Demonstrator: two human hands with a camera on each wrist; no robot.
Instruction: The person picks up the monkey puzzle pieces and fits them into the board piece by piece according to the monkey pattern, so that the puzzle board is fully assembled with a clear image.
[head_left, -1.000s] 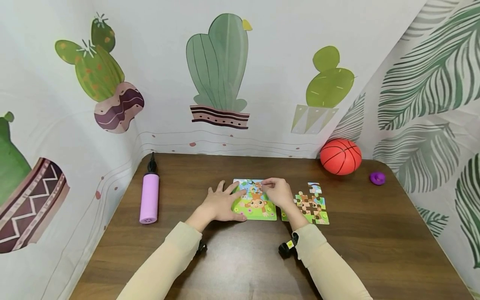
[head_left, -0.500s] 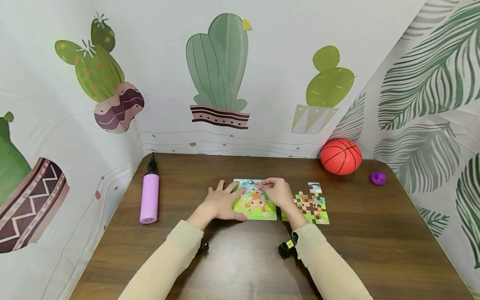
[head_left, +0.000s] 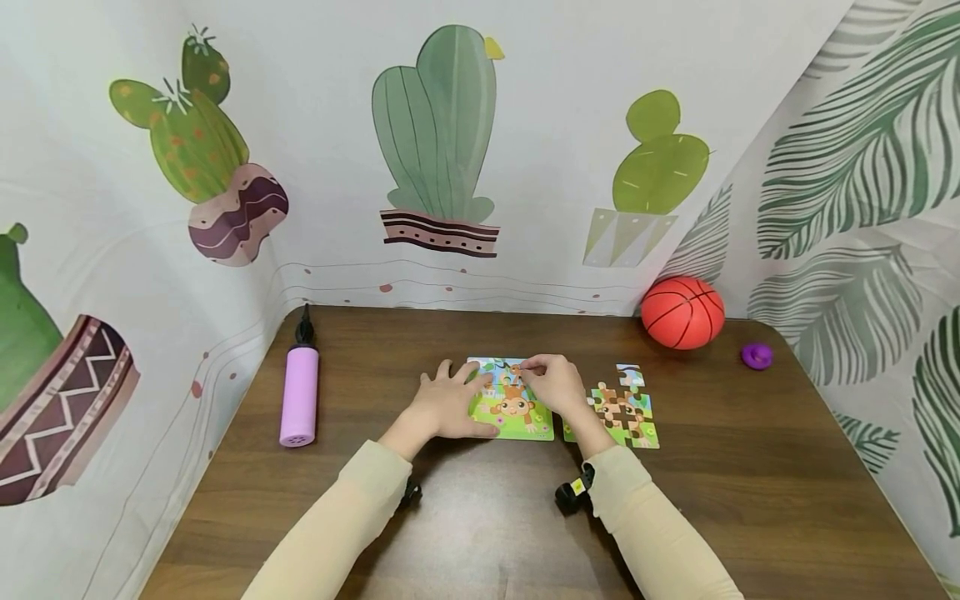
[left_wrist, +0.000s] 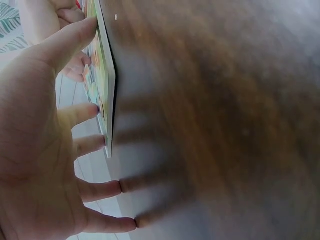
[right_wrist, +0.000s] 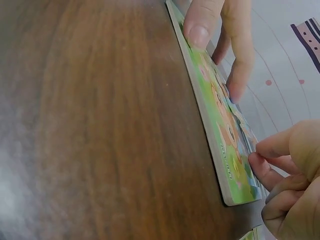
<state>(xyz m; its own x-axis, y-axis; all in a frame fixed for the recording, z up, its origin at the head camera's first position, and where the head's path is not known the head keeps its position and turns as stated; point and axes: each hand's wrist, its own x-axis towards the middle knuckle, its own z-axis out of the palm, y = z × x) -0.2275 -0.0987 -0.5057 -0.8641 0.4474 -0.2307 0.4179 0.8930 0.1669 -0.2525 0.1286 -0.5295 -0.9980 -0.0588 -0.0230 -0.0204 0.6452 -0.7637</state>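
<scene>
Two hands of mine are on the puzzle (head_left: pixel 517 427), which lies flat on the tabletop (head_left: pixel 483 517), straight ahead of me. Its picture stands upright from where I sit: the monkey's head points to the far side, and the green grass runs along the near edge. That near edge lies left to right, roughly in line with the far edge of the tabletop. Seen at this slant the puzzle looks almost square, so I cannot tell which way its long axis runs.

My left grip (head_left: pixel 447 406) has its fingers spread well apart. The thumb touches the near edge, the next two fingertips touch the left side, and the last two rest on the tabletop just beside it. My right grip (head_left: pixel 556 384) is together at the tips, thumb and forefinger pinching a puzzle piece (head_left: pixel 517 371) in the far right part; most of that piece is hidden by my fingers.

Just to the right lies a second puzzle (head_left: pixel 621 412), partly behind my right forearm, its monkeys also heads to the far side and its far edge uneven. At the left, a pink pump (head_left: pixel 299 396) lies with its black nozzle pointing far. A red ball (head_left: pixel 683 313) sits at the far right, with a purple toy (head_left: pixel 757 357) near it.
</scene>
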